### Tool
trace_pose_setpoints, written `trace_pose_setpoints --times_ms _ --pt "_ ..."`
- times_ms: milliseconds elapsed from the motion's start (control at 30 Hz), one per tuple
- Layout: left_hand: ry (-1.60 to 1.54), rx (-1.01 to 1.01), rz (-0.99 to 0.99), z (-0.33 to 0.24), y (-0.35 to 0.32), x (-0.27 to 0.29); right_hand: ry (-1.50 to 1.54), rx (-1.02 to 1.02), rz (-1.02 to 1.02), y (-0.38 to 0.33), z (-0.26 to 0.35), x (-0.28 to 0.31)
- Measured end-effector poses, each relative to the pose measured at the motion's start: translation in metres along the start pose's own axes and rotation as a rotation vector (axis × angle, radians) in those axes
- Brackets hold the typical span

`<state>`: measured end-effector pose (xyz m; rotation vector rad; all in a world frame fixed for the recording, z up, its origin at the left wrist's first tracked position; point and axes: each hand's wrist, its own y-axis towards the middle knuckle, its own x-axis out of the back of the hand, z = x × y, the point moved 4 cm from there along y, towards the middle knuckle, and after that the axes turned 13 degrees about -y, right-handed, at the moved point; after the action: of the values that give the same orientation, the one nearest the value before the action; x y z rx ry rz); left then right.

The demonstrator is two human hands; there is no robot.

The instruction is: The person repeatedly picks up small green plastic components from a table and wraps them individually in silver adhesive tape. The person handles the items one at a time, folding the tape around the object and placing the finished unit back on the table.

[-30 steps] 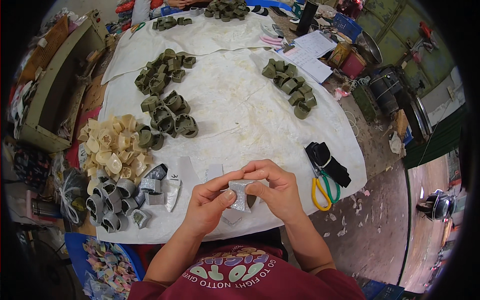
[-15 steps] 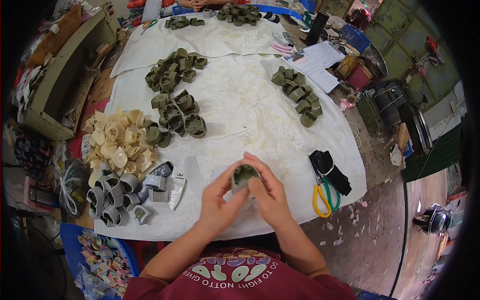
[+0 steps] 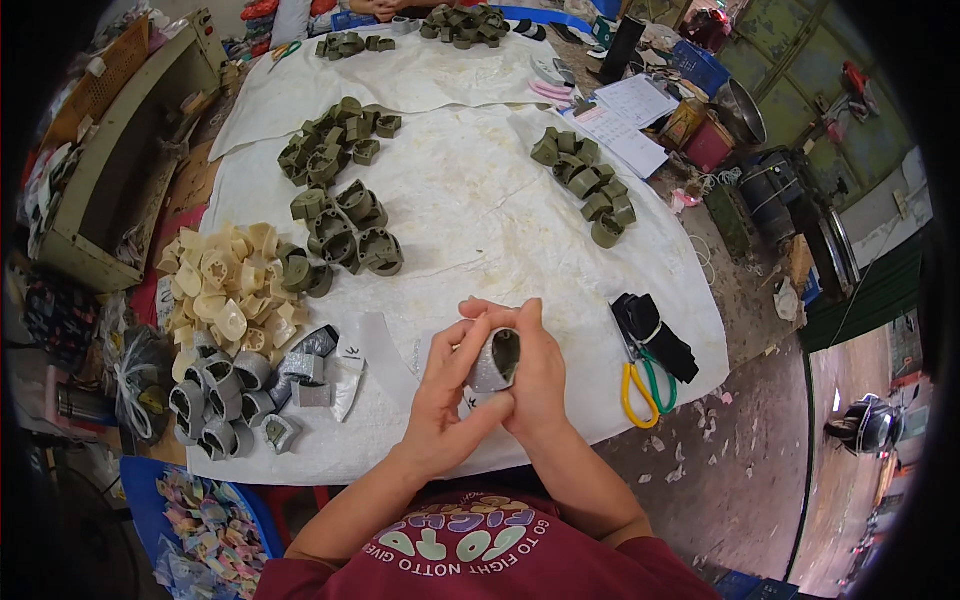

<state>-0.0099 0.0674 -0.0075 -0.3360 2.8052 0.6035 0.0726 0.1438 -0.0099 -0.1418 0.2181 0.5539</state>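
Between both hands, over the near edge of the white-covered table (image 3: 470, 250), is a short hollow piece (image 3: 487, 366) with a glittery grey outer wrap and an olive-green inside. My left hand (image 3: 448, 385) curls its fingers round the piece's left side, thumb along the lower edge. From the right, my right hand (image 3: 540, 375) closes on it; part of its grip is hidden behind the piece. Left of my hands lie similar grey-wrapped pieces (image 3: 215, 400) in a pile and grey sheet scraps (image 3: 312, 355).
Cream moulded cups (image 3: 225, 290) are heaped at left, with olive hollow pieces (image 3: 345, 235) beyond and more olive pieces (image 3: 590, 185) at right. Scissors (image 3: 640, 385) lie by a black cloth bundle (image 3: 655, 335). A blue tub of scraps (image 3: 150, 485) stands below left. Someone's hands (image 3: 380, 10) show at the far end.
The grey-wrapped piece has been turned in my hands, so its outer side now shows and its opening points right. My left fingers have come over its far side. The view has shifted slightly.
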Motion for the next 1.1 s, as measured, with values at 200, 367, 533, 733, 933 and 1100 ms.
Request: trace_pose_setpoints --times_ms 200,367,533,733,933,1100 --pt "-0.295 0.080 -0.031 0.008 0.005 0.012 -0.080 0.112 0.073 0.004 -0.003 0.002" --pt "-0.141 0.003 0.019 -0.008 0.012 0.014 -0.106 0.187 0.153 -0.006 0.006 -0.007" --pt "0.069 -0.092 0.131 -0.013 0.011 0.012 0.059 0.186 0.179 -0.004 -0.003 -0.008" --pt "-0.090 -0.044 0.074 -0.006 0.004 0.014 0.191 -0.086 0.154 -0.002 -0.010 -0.004" --pt "-0.155 -0.027 0.026 -0.007 0.005 0.018 -0.047 0.211 0.092 -0.010 0.002 -0.011" --pt "-0.254 0.014 0.009 -0.002 0.004 0.019 0.098 0.060 0.202 -0.002 -0.005 -0.003"
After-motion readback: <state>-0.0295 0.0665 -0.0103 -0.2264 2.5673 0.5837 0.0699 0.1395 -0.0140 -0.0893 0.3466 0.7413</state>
